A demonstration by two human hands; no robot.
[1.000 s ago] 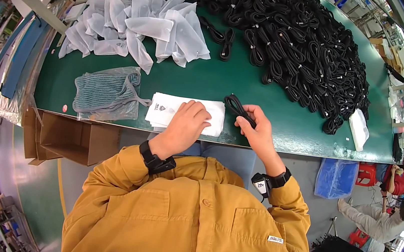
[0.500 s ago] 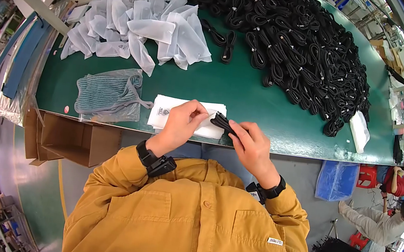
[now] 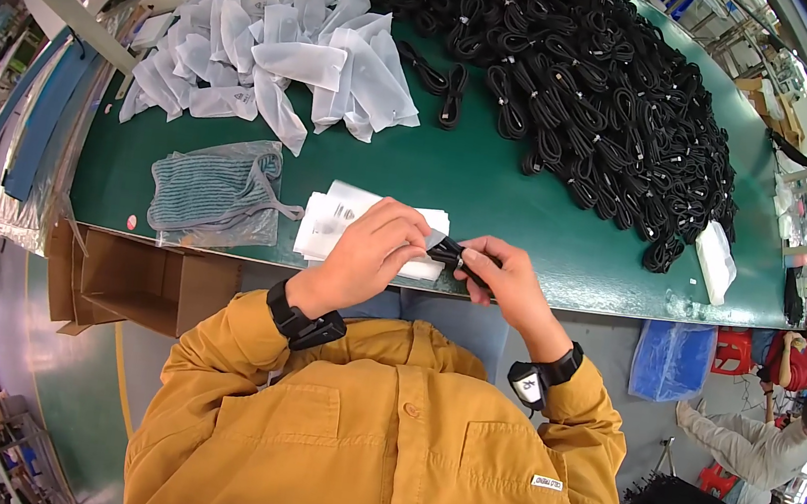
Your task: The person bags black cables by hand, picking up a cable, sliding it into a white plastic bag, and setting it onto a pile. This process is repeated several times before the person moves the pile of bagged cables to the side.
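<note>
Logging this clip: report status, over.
Right hand gripping coiled black cable. Left hand pinching translucent white plastic bag at cable's end. Nothing visibly obstructing.

left fingers (image 3: 407, 254) pinch white bag (image 3: 353, 203) | right fingers (image 3: 498, 251) grip black cable (image 3: 450, 255)

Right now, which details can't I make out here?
In the head view:
White bag stack: partly hidden by the left hand.
Held black cable: partly covered by the right hand.
Cable pile: cut off by the top edge.
Printed mark: too small to read.
</note>
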